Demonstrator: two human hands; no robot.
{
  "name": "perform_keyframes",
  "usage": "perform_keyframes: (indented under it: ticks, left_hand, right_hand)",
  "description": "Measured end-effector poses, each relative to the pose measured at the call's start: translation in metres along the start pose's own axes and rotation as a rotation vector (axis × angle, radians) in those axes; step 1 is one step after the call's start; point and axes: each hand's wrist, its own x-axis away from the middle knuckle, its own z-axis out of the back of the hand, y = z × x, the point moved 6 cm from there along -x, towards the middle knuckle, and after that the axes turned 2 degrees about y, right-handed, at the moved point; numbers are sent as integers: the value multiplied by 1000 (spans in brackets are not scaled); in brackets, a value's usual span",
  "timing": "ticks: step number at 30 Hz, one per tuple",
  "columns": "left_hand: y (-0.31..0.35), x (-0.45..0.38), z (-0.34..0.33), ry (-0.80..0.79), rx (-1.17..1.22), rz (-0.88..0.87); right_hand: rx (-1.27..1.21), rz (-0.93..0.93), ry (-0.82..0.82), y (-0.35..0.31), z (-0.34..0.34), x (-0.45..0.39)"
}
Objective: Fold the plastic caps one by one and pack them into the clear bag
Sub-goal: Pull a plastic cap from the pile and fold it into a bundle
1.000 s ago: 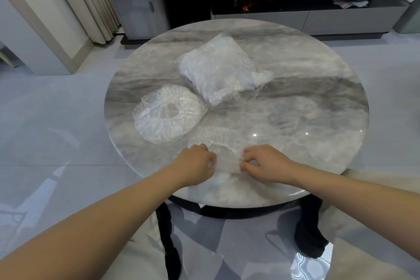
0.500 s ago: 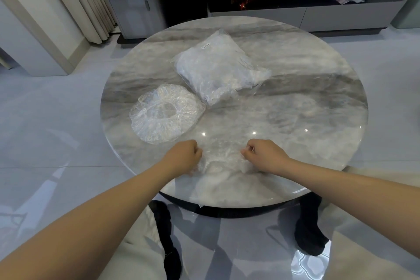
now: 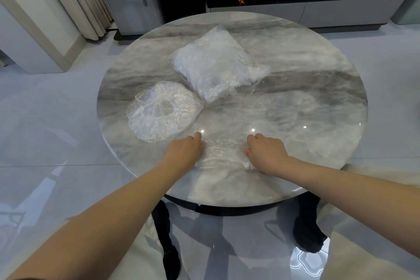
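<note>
Head view: both hands (image 3: pixel 185 150) (image 3: pixel 267 151) pinch folded cap (image 3: pixel 223 154), long axis left-right.

The round grey-white marble-look surface (image 3: pixel 295 88) is polished and glossy, with small bright lamp glints near its front edge. On it, the clear plastic bag stuffed with white caps (image 3: pixel 216 68) is thin, shiny film, creased and wrinkled. Just beside the bag, nearer the person, the round transparent plastic cap with a gathered rim (image 3: pixel 162 111) is crinkled and glossy. In front of the bag at the near edge, the flattened transparent plastic cap (image 3: pixel 223 152) is so thin that its texture is hard to tell; it seems finely puckered. The pale grey tiled floor (image 3: pixel 45 143) around the surface is smooth and mirror-glossy.
</note>
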Motion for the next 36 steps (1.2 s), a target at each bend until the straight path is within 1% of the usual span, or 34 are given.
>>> perform_keyframes:
  ticks: [3,5,6,8,10,11,12,14,15,17,19,21,23,24,26,27,28,29,31,33,34,36]
  left_hand:
    - [-3,1,12,61,152,73]
    - [-4,2,20,175,226,106]
    - [-3,4,24,258,211,89]
    - [8,11,32,420,207,-7]
    - [25,24,38,486,235,-153]
    - [35,29,39,444,263,-212]
    - [44,33,35,367,288,-252]
    - [58,42,22,147,350,-272]
    - [62,44,17,90,391,-279]
    - [67,49,13,53,462,-281]
    - [68,50,13,56,559,-263]
    - [67,50,13,42,618,-246]
    - [66,51,14,12,649,-270]
    - [66,52,15,-8,659,-296]
    - [64,55,16,-54,690,-363]
    - [63,58,17,-85,719,-398]
    - [61,59,15,-116,755,-425]
    - [59,60,13,-157,812,-433]
    - [51,61,3,-270,926,-327]
    - [44,60,-5,-342,1041,-183]
    - [43,60,-6,-358,1130,-141]
    - [40,59,-5,-344,1282,-92]
  right_hand:
    - [-114,-26,-77,2,0,2]
    - [-195,-50,-108,6,-1,4]
    - [-250,-70,-118,8,-1,6]
    - [-413,-125,-159,10,-1,10]
    - [-651,-209,-222,9,-4,16]
    - [-775,-268,-258,8,-7,19]
    - [-877,-329,-294,6,-9,23]
    - [-1014,-431,-354,4,-14,30]
    - [-1064,-470,-386,2,-16,32]
    - [-1157,-509,-458,-1,-17,37]
    - [-1205,-494,-550,-6,-15,42]
    - [-1181,-436,-614,-11,-8,47]
    - [-1091,-365,-580,-12,-1,47]
    - [-998,-307,-504,-10,2,45]
    - [-754,-159,-248,-1,12,36]
    - [-690,-82,-128,1,19,34]
    - [-683,3,-67,0,25,32]
    - [-701,89,-63,-3,27,31]
    - [-692,232,-171,-13,25,31]
    - [-649,289,-315,-18,14,32]
    - [-630,305,-374,-20,7,32]
    - [-585,333,-442,-23,-5,33]
